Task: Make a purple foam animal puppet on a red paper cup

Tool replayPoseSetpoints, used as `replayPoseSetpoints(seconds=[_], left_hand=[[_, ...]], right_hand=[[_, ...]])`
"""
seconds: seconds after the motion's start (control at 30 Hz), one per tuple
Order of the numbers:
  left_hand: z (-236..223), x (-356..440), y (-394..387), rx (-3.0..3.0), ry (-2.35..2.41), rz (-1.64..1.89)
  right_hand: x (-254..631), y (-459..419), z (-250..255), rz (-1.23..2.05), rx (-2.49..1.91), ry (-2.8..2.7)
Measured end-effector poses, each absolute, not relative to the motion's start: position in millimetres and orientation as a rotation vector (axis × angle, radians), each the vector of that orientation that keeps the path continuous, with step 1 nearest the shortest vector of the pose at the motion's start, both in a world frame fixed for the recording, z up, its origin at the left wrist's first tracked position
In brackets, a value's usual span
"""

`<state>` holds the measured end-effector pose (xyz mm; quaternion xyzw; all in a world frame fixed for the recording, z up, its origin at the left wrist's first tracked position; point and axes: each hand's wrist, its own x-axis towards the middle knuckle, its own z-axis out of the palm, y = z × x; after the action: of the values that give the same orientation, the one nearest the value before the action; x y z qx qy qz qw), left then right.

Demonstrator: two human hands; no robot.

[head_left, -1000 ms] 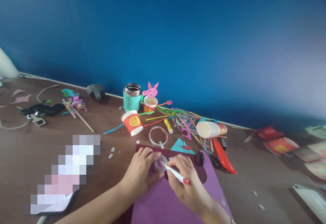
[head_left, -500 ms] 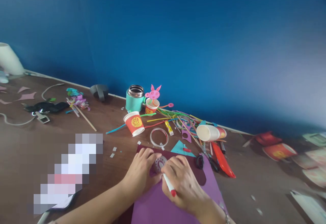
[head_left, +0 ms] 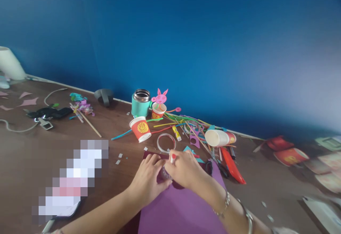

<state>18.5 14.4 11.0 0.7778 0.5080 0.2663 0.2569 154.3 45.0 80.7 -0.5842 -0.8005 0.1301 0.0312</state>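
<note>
Purple paper [head_left: 181, 211] lies on the table in front of me. On its upper part sits a small round translucent disc [head_left: 165, 173] with dots round its rim. My left hand [head_left: 149, 175] curls about the disc's left side, thumb below and fingers above, pressing it to the paper. My right hand [head_left: 186, 168] grips a white marker with a red end [head_left: 173, 158], its red end pointing up. The marker's tip is hidden behind my fingers, close to the disc. Under my right hand, the far part of the paper is covered.
Beyond my hands stand a tipped paper cup [head_left: 140, 129], a teal flask [head_left: 141, 102] and a cup with a pink paper rabbit [head_left: 160, 98]. Pipe cleaners [head_left: 190, 124], a clear ring [head_left: 166, 142], a glue stick [head_left: 176, 133], black-handled scissors [head_left: 223, 170] and a phone [head_left: 70, 211] lie around.
My right hand has moved up along the disc toward its far side. The marker has swung so its red end points up and away instead of down toward me.
</note>
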Motion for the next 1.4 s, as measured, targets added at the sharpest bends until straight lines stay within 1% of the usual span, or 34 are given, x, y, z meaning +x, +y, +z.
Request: replayPoseSetpoints(seconds=[0.17, 0.23, 0.3, 0.37, 0.43, 0.67, 0.77, 0.83, 0.87, 0.93, 1.03, 1.13, 1.23, 1.4], left_hand=[[12, 18, 15, 2.110, 1.371, 0.733], [12, 18, 15, 2.113, 1.367, 0.744], [11, 18, 15, 2.114, 1.368, 0.744], [11, 18, 15, 2.114, 1.371, 0.737], [10, 18, 16, 2.114, 1.369, 0.728], [6, 15, 16, 2.121, 1.321, 0.723], [4, 14, 16, 2.135, 1.301, 0.736], [3, 14, 15, 2.140, 1.299, 0.756], [3, 14, 15, 2.140, 1.305, 0.766], [3, 14, 15, 2.139, 1.324, 0.776], [5, 16, 15, 2.132, 1.352, 0.755], [9, 16, 16, 2.105, 1.351, 0.775], [16, 16, 18, 1.988, 1.308, 0.886], [28, 7, 24, 1.590, 1.332, 1.017]], right_hand=[[161, 63, 79, 0.914, -1.895, -2.219], [166, 63, 74, 1.119, -1.841, -2.054], [173, 59, 68, 1.232, -1.731, -1.924], [180, 50, 62, 1.224, -1.612, -1.885], [185, 39, 57, 1.140, -1.518, -1.922], [192, 9, 50, 0.523, -1.239, -2.340], [189, 3, 48, 0.345, -1.175, -2.411], [186, 1, 48, 0.310, -1.185, -2.387], [186, 0, 48, 0.352, -1.221, -2.338], [188, -1, 47, 0.538, -1.368, -2.105], [196, 1, 42, 0.848, -1.571, -1.476], [206, 3, 32, 1.081, -1.440, -1.038], [212, 2, 21, 1.225, -1.269, -0.899], [217, 1, 8, 1.262, -1.159, -0.856]])
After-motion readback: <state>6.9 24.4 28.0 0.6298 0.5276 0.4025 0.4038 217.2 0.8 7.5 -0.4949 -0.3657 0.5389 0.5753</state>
